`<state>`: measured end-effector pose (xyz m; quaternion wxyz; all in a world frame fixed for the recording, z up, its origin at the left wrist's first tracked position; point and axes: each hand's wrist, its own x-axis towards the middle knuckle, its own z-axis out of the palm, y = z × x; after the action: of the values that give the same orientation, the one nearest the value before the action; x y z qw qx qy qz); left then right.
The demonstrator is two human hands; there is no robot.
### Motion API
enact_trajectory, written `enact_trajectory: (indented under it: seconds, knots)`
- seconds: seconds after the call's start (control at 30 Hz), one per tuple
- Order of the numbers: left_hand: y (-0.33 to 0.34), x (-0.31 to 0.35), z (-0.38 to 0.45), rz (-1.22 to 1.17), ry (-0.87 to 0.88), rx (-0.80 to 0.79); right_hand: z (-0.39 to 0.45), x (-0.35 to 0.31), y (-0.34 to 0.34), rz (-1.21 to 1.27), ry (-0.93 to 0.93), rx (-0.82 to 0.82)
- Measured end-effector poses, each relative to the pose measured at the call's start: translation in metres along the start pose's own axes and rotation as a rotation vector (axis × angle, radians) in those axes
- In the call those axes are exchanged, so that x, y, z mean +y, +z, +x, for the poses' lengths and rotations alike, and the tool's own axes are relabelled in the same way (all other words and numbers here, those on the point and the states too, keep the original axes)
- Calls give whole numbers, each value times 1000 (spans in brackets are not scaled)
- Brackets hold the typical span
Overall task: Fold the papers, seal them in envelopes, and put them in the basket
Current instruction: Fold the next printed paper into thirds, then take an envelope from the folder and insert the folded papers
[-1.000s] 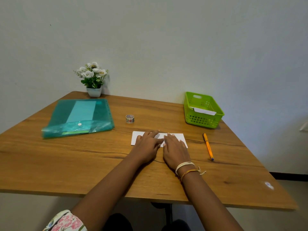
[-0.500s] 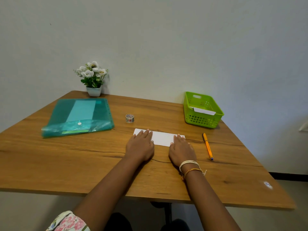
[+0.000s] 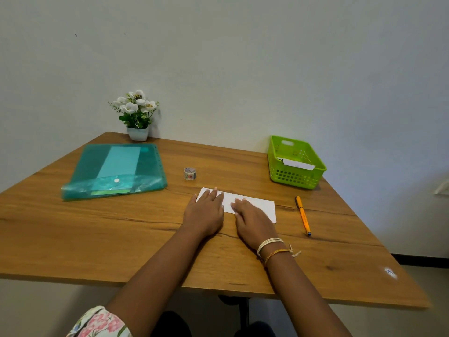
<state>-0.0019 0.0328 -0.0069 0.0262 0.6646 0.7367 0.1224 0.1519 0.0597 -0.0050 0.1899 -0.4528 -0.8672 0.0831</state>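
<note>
Both hands are laid flat, fingers straight, on a folded white paper (image 3: 252,205) near the middle of the wooden counter (image 3: 97,229). The left hand (image 3: 205,212) covers the paper's left end, and the right hand (image 3: 254,221) presses its near middle part; nothing is gripped by either. The paper's left corner and most of its near edge are hidden under the hands. Thread bracelets (image 3: 273,249) are worn on the right wrist.

A green plastic basket (image 3: 295,177) is placed at the far right of the counter, well apart from the paper, with a white envelope (image 3: 298,164) leaning inside it; only its upper edge is seen above the wall. An orange pen (image 3: 303,215) is laid just right of the paper. A small roll of patterned tape (image 3: 190,173) is set beyond the left hand; its print is too small to be read. A translucent teal document folder (image 3: 114,171) is laid at the left, with a lighter sheet and a pale green strip seen through it, no writing being legible. A potted white flower plant (image 3: 137,115) is placed against the wall. A floral sleeve (image 3: 102,323) is cut off by the bottom edge.
</note>
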Motion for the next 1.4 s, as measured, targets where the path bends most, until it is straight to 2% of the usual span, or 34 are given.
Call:
enact_trajectory:
  seconds: [0.27,0.37,0.5,0.67,0.77,0.87,1.27,1.4]
  knots:
    - [-3,1,-1,-78,12,51,18,8,0,-150,238,-76]
    - [-5,0,-3,-93,25,50,17,5,1,-162,240,-64]
    - [-13,-11,-8,-72,22,86,13,-1,1,-102,109,115]
    - [-31,-52,-17,108,-187,263,10,-24,5,-44,-46,131]
    - [-35,-79,-21,154,-360,215,13,-35,9,22,-49,113]
    - [-32,-85,-22,119,-415,128,19,-42,13,44,-30,91]
    - [-15,-19,-20,130,-65,105,21,-39,15,120,23,115]
    - [-19,-27,-19,-46,50,75,23,-38,16,140,28,118]
